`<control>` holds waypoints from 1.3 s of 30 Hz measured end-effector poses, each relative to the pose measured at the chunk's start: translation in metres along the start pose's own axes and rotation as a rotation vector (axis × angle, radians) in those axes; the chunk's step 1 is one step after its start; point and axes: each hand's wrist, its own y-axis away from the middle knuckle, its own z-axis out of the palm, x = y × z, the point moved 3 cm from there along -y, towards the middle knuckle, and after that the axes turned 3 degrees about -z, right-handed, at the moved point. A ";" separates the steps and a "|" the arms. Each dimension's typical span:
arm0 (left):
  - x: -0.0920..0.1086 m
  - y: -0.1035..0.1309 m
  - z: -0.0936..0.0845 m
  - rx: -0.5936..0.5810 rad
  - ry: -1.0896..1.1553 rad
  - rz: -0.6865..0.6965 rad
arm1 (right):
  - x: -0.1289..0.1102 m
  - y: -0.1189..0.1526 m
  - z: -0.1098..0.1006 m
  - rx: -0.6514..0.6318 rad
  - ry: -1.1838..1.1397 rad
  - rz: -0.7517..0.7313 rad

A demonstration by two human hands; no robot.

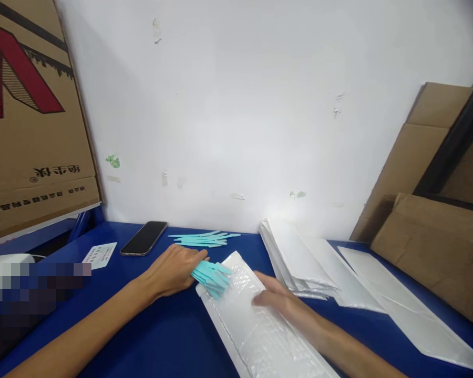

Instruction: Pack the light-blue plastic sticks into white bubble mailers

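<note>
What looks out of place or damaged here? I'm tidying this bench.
Little stands out. The wall has chipped spots and tape scraps. A few teal sticks lie loose behind the phone, apart from the bunch the left hand holds at the mailer. The right hand rests on that mailer.

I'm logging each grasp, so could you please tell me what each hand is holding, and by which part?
The left hand holds a bunch of teal strips by their near ends. The right hand presses flat on the white bubble mailer, gripping nothing.
</note>
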 end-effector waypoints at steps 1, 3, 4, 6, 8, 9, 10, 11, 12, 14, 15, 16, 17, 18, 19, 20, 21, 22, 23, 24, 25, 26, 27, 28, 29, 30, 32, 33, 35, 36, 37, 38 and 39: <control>-0.001 0.000 -0.001 -0.003 -0.016 0.002 | -0.001 0.000 0.000 -0.008 -0.007 -0.013; -0.003 0.000 -0.003 -0.007 -0.046 0.000 | -0.002 0.000 0.000 -0.009 -0.006 -0.034; -0.005 0.000 -0.004 -0.008 -0.060 -0.003 | -0.002 0.001 -0.001 -0.008 -0.002 -0.041; -0.008 0.000 -0.006 -0.009 -0.084 -0.010 | -0.002 0.001 0.000 -0.019 0.001 -0.045; -0.010 0.000 -0.007 -0.012 -0.105 -0.011 | -0.002 0.002 0.000 -0.039 -0.003 -0.046; -0.010 -0.001 -0.007 -0.015 -0.113 -0.008 | -0.002 0.002 0.000 -0.048 -0.002 -0.045; -0.010 -0.001 -0.007 -0.017 -0.122 -0.003 | -0.001 0.003 0.000 -0.053 0.000 -0.043; -0.010 -0.001 -0.006 -0.019 -0.129 0.001 | -0.001 0.003 0.000 -0.060 0.004 -0.040; -0.009 -0.002 -0.004 -0.019 -0.136 0.006 | -0.001 0.004 0.000 -0.068 0.008 -0.040; -0.006 -0.002 -0.001 -0.014 -0.151 0.019 | -0.001 0.005 0.001 -0.085 0.014 -0.045; -0.005 -0.002 0.001 -0.009 -0.159 0.028 | -0.002 0.005 0.001 -0.090 0.017 -0.050; -0.004 -0.002 0.003 -0.004 -0.167 0.038 | -0.002 0.004 0.002 -0.094 0.024 -0.051; -0.002 -0.002 0.004 0.003 -0.176 0.050 | -0.001 0.004 0.002 -0.095 0.032 -0.048; 0.000 -0.002 0.005 0.010 -0.185 0.063 | -0.001 0.004 0.001 -0.092 0.042 -0.044; 0.001 -0.002 0.006 0.018 -0.196 0.075 | 0.000 0.003 0.001 -0.086 0.054 -0.040; 0.003 -0.002 0.006 0.026 -0.206 0.086 | 0.001 0.002 0.000 -0.080 0.066 -0.036; 0.004 -0.001 0.006 0.034 -0.216 0.096 | 0.003 0.001 0.000 -0.075 0.078 -0.031; 0.005 -0.001 0.005 0.042 -0.226 0.105 | 0.004 0.000 -0.001 -0.067 0.091 -0.030; 0.006 -0.001 0.004 0.050 -0.235 0.112 | 0.005 -0.001 -0.002 -0.060 0.103 -0.030; 0.006 -0.001 0.003 0.057 -0.244 0.118 | 0.007 -0.002 -0.002 -0.056 0.113 -0.028; 0.007 -0.001 0.002 0.065 -0.252 0.124 | 0.008 -0.002 -0.003 -0.053 0.121 -0.030; 0.008 0.000 0.001 0.077 -0.261 0.131 | 0.008 -0.003 -0.003 -0.053 0.128 -0.034; 0.008 0.000 -0.001 0.091 -0.271 0.141 | 0.009 -0.003 -0.003 -0.055 0.133 -0.039; 0.009 0.001 -0.002 0.108 -0.279 0.155 | 0.008 -0.003 -0.002 -0.060 0.136 -0.043; 0.010 0.001 -0.003 0.127 -0.283 0.170 | 0.008 -0.003 -0.002 -0.065 0.138 -0.044; 0.012 0.002 -0.005 0.147 -0.282 0.189 | 0.007 -0.003 -0.002 -0.067 0.140 -0.042; 0.015 0.003 -0.007 0.182 -0.265 0.234 | 0.005 -0.002 0.000 -0.070 0.146 -0.028; 0.018 0.004 -0.008 0.203 -0.252 0.256 | 0.004 -0.001 0.000 -0.071 0.151 -0.020; 0.023 0.005 -0.009 0.257 -0.224 0.290 | 0.002 0.001 0.002 -0.083 0.164 -0.013; 0.026 0.006 -0.010 0.285 -0.214 0.299 | 0.001 0.001 0.003 -0.094 0.171 -0.019; 0.029 0.006 -0.010 0.312 -0.207 0.302 | 0.000 0.002 0.004 -0.107 0.174 -0.029; 0.031 0.007 -0.011 0.336 -0.204 0.304 | -0.001 0.003 0.005 -0.118 0.173 -0.039; 0.034 0.007 -0.011 0.354 -0.207 0.307 | -0.001 0.003 0.006 -0.128 0.168 -0.047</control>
